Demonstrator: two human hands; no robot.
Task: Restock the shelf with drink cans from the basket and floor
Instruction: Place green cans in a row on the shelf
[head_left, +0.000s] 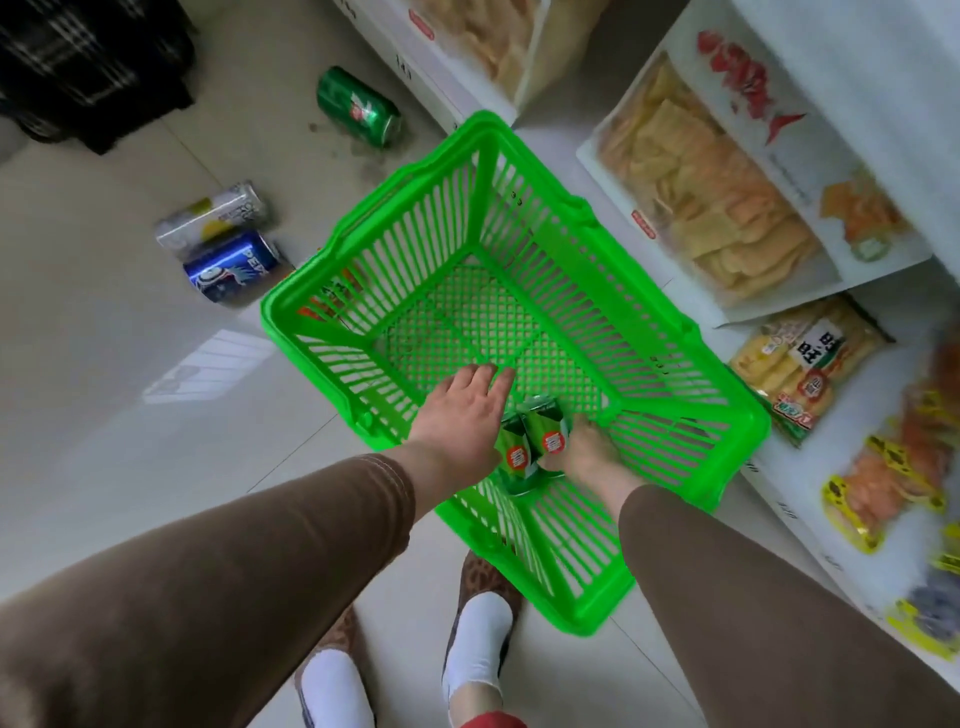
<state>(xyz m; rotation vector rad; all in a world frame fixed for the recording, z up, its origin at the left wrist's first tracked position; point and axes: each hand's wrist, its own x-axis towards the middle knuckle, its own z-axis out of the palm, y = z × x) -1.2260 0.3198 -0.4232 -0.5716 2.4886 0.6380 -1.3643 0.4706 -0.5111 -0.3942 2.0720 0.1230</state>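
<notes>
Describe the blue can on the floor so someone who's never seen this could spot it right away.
Start at the green basket on the floor. Just off its far left corner two cans lie side by side. The blue can is the nearer one, with white lettering, unlike the silver and yellow can beside it.

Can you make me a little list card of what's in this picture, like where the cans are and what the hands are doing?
basket: green plastic basket on the floor beside the shelves
cans in basket: two green cans, side by side
left hand: left hand over the cans, fingers spread
right hand: right hand against the cans; grip unclear
cans on floor: green can, white and yellow can, blue can, all lying on their sides
shelves: snack bags
</notes>
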